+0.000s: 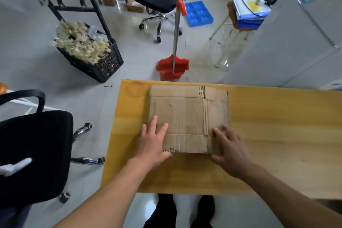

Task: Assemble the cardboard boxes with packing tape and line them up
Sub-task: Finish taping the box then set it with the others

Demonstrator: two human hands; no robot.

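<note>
Two hands lie on my flat box (187,116), which rests on the table (277,135): left hand (153,142) spread on its near-left corner, right hand (229,150) spread on its near-right corner.

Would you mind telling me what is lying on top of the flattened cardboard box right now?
Only the two hands: the left hand rests on the flattened cardboard box at its near left corner, the right hand at its near right corner. No tape shows. Whatever lies beneath stays hidden.

Brown cardboard (187,116); yellow wood-grain table (268,135); red broom (173,66); black crate (103,65); blue tray (199,14)
</note>
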